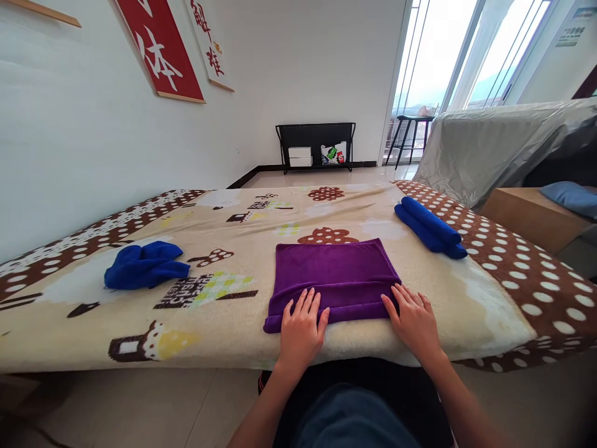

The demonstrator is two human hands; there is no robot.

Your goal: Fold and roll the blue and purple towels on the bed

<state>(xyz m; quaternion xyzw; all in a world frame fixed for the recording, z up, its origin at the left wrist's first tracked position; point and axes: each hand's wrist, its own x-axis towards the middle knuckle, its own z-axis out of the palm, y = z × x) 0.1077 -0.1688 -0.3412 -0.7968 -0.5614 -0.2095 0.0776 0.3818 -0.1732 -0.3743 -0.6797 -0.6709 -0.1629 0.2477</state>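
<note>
A purple towel lies spread in front of me, its near edge turned over into a thick fold or roll. My left hand rests on the near part of the towel, left of its middle, with fingers stretched out flat and thumb apart. At the near right corner is my right hand; its fingers are extended over the towel's edge and the blanket beside it. Neither hand is closed around anything. Below both hands spreads a cream patterned blanket.
A crumpled blue towel lies to the left, and a rolled blue towel lies to the right. Brown dotted bedding borders both sides. Beyond the bed stand a black rack, a stool, a covered sofa and a cardboard box.
</note>
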